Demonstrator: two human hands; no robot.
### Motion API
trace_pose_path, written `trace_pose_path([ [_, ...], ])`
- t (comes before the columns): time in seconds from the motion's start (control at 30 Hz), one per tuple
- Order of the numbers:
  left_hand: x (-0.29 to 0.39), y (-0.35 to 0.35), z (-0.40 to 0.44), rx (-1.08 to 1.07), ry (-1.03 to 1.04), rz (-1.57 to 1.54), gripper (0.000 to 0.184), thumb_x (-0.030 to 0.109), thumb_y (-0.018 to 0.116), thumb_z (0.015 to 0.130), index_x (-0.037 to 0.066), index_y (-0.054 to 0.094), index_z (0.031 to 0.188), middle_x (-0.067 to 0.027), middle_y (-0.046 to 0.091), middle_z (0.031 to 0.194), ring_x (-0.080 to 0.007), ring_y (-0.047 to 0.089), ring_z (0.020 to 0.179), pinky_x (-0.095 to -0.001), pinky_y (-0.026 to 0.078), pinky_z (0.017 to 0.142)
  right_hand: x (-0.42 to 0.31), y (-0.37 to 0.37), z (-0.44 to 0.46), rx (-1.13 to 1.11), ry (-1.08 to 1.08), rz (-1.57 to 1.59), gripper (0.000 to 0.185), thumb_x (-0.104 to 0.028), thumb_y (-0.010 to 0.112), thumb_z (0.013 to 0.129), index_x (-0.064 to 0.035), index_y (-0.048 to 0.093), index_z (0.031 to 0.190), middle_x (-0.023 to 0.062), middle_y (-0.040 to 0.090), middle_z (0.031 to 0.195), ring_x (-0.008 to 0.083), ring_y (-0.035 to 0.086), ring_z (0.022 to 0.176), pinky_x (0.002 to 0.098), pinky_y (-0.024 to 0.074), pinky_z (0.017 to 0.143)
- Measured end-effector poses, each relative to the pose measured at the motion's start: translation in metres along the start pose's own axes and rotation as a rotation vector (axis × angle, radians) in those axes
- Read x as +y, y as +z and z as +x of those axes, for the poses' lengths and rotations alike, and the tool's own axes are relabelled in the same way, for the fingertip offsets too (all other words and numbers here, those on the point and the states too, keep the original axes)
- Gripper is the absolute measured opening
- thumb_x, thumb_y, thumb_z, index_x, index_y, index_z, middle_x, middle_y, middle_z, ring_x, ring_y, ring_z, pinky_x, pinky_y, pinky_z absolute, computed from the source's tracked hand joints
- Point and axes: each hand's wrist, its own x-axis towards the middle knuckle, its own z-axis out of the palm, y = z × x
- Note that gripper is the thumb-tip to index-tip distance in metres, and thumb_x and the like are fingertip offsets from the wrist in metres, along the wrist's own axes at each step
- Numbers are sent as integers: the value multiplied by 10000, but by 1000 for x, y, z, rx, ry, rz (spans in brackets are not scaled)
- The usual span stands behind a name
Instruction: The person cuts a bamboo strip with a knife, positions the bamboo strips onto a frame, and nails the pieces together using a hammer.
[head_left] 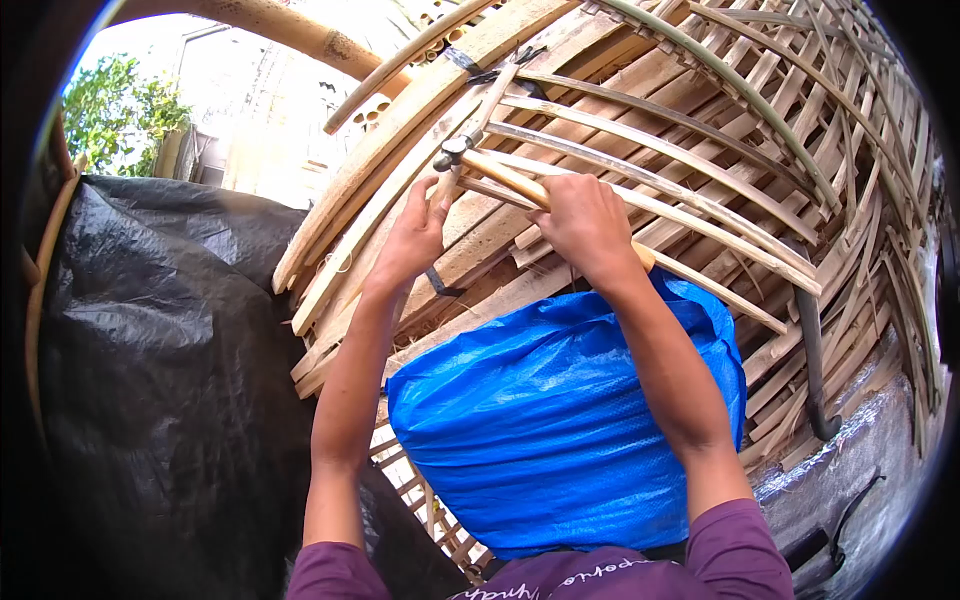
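A wooden-handled, metal-headed hammer (507, 180) is gripped by the right hand (590, 222) in front of rough, pale-brown wooden planks (350, 192), and a thin, pale wooden slat (493, 98) is held in the left hand (416, 238) beside the hammer's head (455, 150)

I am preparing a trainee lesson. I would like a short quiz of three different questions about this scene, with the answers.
1. Multiple choice. Who holds the hammer?
A) the left hand alone
B) the right hand alone
C) both hands together

2. True or false. In the picture, the black sheet lies to the right of the blue sheet.

3. Fill the gap. The hammer's metal head is nearer to the ____ hand.

Key:
1. B.
2. False: the black sheet is on the left.
3. Left: the head is just beyond its fingers.
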Motion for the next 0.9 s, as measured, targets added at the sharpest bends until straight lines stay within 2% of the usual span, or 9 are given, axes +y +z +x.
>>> trace_pose_path([
  [0.13, -1, 7, -1, 5, -25, 38, 450, 288, 455, 1039, 66, 374, 1422, -326, 524, 1334, -439, 496, 1277, -479, 395, 1051, -2, -2, -9, -3, 4, -21, 261, -258, 745, 820, -24, 677, 916, 214, 678, 790, 398, 666, 803, 490, 513, 720],
  [0.2, -18, 14, 2, 46, 20, 24, 475, 297, 495, 1036, 119, 365, 1457, -74, 520, 835, -142, 488, 667, -335, 449, 613, -3, -3, -15, 17, -35, -45, 152, -155, 705, 799, -23, 660, 861, 204, 687, 792, 390, 683, 773, 483, 546, 695],
  [0.27, -17, 16, -2, 50, -4, 10, 509, 308, 499, 1034, 121, 347, 1482, -93, 551, 883, -146, 497, 675, -338, 460, 627, -4, -2, -17, 11, -25, -53, 162, -168, 714, 806, -27, 659, 863, 200, 689, 798, 392, 682, 774, 488, 544, 695],
  [0.33, -6, 13, -11, 23, -46, -46, 505, 289, 451, 1033, 69, 334, 1472, -331, 532, 1317, -461, 497, 1263, -490, 387, 1052, -5, 2, -20, 28, -38, -34, 174, -172, 715, 827, -21, 653, 888, 208, 687, 828, 400, 673, 777, 497, 532, 701],
  [0.43, -22, 23, -10, 125, -11, -55, 529, 264, 442, 1030, 30, 211, 1445, -412, 579, 1135, -519, 576, 1104, -536, 438, 940, -12, 0, -31, 177, -113, 112, 232, -189, 714, 849, -4, 669, 981, 216, 683, 825, 399, 661, 783, 488, 504, 712],
  [0.7, -49, 44, -6, 206, 58, -135, 250, 141, 414, 1005, 20, 255, 1156, -346, 594, 766, -532, 612, 780, -574, 440, 722, -74, -35, -77, 53, 52, 606, 208, -193, 544, 984, 10, 502, 994, 285, 618, 728, 496, 612, 715, 573, 438, 618],
  [0.8, -49, 46, -5, 256, 33, -153, 213, 160, 423, 1034, 45, 277, 1139, -226, 572, 749, -372, 604, 666, -495, 439, 618, -28, 49, -95, -62, 81, 269, 211, -191, 525, 980, 5, 448, 963, 321, 610, 727, 526, 604, 718, 631, 431, 628],
  [0.87, -34, 36, -10, 276, 35, -150, 238, 113, 397, 998, 16, 234, 1141, -360, 583, 763, -543, 609, 772, -599, 430, 706, -16, 72, -106, -127, 107, 208, 236, -202, 530, 971, 18, 446, 958, 345, 603, 723, 549, 592, 712, 645, 442, 637],
  [0.9, -32, 34, -6, 280, 33, -148, 238, 113, 397, 998, 16, 234, 1141, -360, 583, 763, -543, 609, 772, -599, 430, 706, -18, 73, -101, -129, 103, 209, 236, -202, 530, 971, 18, 446, 958, 345, 603, 723, 549, 592, 712, 645, 442, 637],
])
